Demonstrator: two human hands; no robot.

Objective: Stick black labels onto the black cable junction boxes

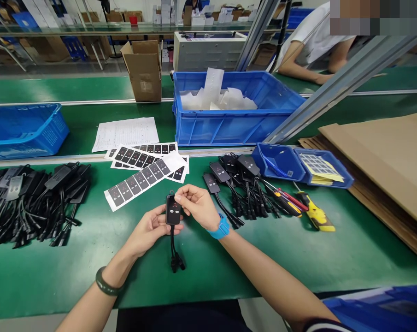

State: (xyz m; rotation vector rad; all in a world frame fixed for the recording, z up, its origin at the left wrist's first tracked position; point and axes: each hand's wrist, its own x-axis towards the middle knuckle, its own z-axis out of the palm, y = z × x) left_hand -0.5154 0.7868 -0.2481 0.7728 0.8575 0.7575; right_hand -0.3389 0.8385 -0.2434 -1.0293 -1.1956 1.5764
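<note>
A: What's in the hands?
B: Small black controller [173,210] — flat, oblong, red marks on its face, short black cable hanging off the bottom to plugs by the green table [91,258].
A: Grip?
B: Left hand [152,229] closed around its lower half, thumb across the front. Right hand [196,204] pinches the top corner with its fingertips [179,197].
A: Where is it?
B: Held just above the table, front centre.
A: Nearby?
B: Sticker sheets [141,180] just behind — black labels on white backing. Pile of controllers [33,203] left, smaller bunch [236,182] right, screwdrivers [284,198] beside that.
</note>
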